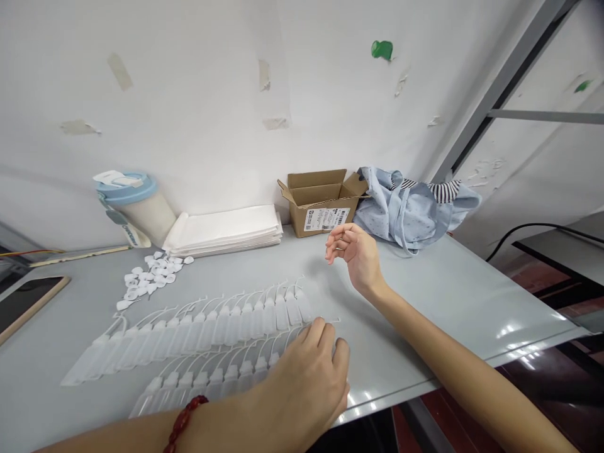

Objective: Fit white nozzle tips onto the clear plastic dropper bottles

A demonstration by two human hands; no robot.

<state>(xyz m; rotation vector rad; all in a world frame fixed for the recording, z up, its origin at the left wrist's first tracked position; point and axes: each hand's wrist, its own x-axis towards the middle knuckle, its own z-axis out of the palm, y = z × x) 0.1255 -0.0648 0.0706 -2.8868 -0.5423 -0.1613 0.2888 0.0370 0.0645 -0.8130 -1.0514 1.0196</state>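
My left hand (pixel 306 377), with a red bead bracelet (pixel 182 425) at the wrist, reaches over the right end of the front row of small translucent bottles (pixel 214 384). Its fingers curl downward, and whatever lies between them is hidden behind the knuckles. Behind this row lies a second row of bottles (pixel 198 330), each with a thin bent tube at its neck. Above the table on the right, my right hand (pixel 356 255) is raised with loosely bent fingers and its palm partly showing. Nothing is visible in it. The nearest thing behind it is an open cardboard box (pixel 302 217).
Small white caps (pixel 151 277) lie in a loose heap at left, before a stack of white sheets or sleeves (pixel 226 229). A blue-lidded cup (pixel 141 204) leans there. A dark-screened device (pixel 28 302) is at far left. Light blue cloth (pixel 410 214) sits beside the box.
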